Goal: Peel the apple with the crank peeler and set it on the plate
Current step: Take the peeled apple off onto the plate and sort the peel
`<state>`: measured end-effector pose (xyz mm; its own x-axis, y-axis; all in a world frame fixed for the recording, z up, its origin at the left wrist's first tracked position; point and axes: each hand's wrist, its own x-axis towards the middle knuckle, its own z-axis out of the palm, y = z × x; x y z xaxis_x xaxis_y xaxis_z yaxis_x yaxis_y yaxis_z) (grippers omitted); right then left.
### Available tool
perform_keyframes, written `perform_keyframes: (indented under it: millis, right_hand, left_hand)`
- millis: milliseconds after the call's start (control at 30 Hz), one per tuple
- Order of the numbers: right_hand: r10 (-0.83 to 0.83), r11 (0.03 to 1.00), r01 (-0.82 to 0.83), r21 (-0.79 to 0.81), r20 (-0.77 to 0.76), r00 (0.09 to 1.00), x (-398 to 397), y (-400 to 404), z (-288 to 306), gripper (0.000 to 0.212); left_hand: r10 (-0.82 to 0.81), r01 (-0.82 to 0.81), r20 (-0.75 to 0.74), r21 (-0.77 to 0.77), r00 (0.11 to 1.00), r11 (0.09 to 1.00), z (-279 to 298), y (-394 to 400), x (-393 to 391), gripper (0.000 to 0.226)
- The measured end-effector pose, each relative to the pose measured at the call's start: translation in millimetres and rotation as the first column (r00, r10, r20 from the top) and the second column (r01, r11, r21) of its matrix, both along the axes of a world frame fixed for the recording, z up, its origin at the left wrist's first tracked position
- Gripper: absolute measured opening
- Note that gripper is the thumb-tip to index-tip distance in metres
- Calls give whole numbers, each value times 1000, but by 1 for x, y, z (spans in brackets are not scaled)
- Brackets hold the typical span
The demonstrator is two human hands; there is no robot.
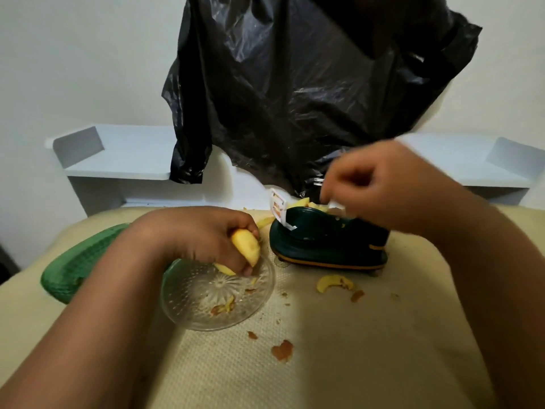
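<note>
A crinkled black plastic bag (309, 84) hangs on the white wall above a cream woven tabletop (324, 364). One dark green peeler (327, 243) (right hand (380, 184) pinched closed at its top, blurred). One ribbed glass plate (218, 293); left hand (203, 240) grips the smooth peeled apple (246, 249) over its rim. Several peel scraps (282, 351).

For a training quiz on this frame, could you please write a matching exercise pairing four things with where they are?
Things:
1. apple
2. peeler
3. plate
4. bag

Places:
A. hangs at the back, above the peeler
B. on the cloth, under the right hand
C. held in the left hand
D. on the cloth, below the apple

Pairs: 1-C, 2-B, 3-D, 4-A
</note>
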<state>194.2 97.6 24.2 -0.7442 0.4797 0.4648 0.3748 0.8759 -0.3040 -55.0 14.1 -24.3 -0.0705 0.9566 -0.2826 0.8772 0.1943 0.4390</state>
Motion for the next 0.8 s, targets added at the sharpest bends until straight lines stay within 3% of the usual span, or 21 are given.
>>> perform_keyframes:
  millis: [33,67,133,300,500,533,633,800]
  right_hand:
    - [-28,983,84,-161,326,945,-4,-5,0,12]
    - [-14,961,167,-221,564,826,-6,-7,-3,10]
    - [-18,950,243,-195,744,667,-10,-5,-13,14]
    - [-50,930,322,-175,811,583,-22,-2,-31,14]
    - [-78,969,241,-59,849,522,-37,-11,-49,8]
    - [-96,975,219,-25,847,523,-39,-13,-51,15]
    - [-136,986,157,62,840,525,-45,-18,-58,34]
    - [-94,994,96,49,827,554,-48,-19,-59,26]
  left_hand:
    - [-13,14,21,-27,1000,1000,0,0,0,50]
    - [-23,25,42,-41,999,999,1,0,-1,49]
    - [-29,31,65,-24,997,999,3,0,-3,50]
    - [-30,25,151,39,988,999,4,2,-8,65]
    - [-39,40,137,-10,990,999,1,0,-9,54]
    - [-33,32,149,7,988,999,0,0,-9,53]
    - [26,-49,199,111,980,993,0,3,-8,42]
    - [217,-241,125,227,968,944,-5,5,-14,33]
